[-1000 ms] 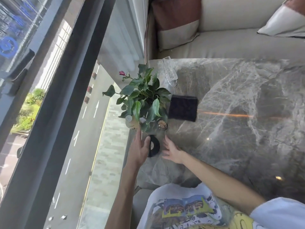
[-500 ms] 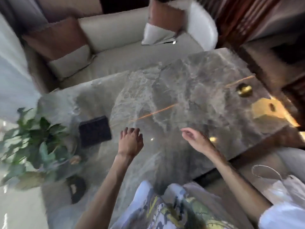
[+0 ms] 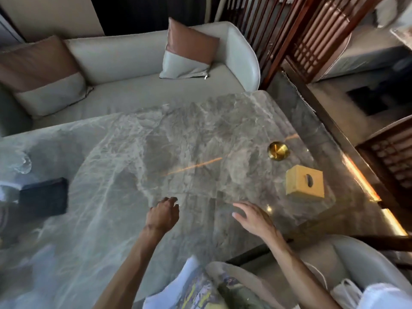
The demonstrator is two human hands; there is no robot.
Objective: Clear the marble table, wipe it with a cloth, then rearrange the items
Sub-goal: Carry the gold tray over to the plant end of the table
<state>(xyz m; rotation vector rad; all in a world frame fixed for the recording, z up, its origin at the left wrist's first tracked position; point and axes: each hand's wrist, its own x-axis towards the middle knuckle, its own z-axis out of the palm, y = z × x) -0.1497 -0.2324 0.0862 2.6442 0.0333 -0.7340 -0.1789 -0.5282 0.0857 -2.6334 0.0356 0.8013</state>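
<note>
The grey marble table (image 3: 138, 152) fills the middle of the view. A yellow tissue box (image 3: 305, 182) stands near its right edge, with a round brass dish (image 3: 278, 150) just beyond it. A black square pad (image 3: 43, 196) lies at the left, and a clear glass (image 3: 23, 162) sits behind it. My left hand (image 3: 162, 216) hovers over the table's near middle, fingers loosely curled, holding nothing. My right hand (image 3: 253, 217) is beside it, open with fingers spread, left of the tissue box.
A cream sofa (image 3: 133, 85) with two brown-and-grey cushions (image 3: 189, 52) runs along the table's far side. A dark wooden lattice screen (image 3: 312, 36) stands at the right. A cream chair (image 3: 356, 264) with a white bag (image 3: 345, 293) is at the near right.
The view has swung right, away from the window and plant. Both hands have left the plant corner and moved right over the table's middle. The tissue box and brass dish are in view.
</note>
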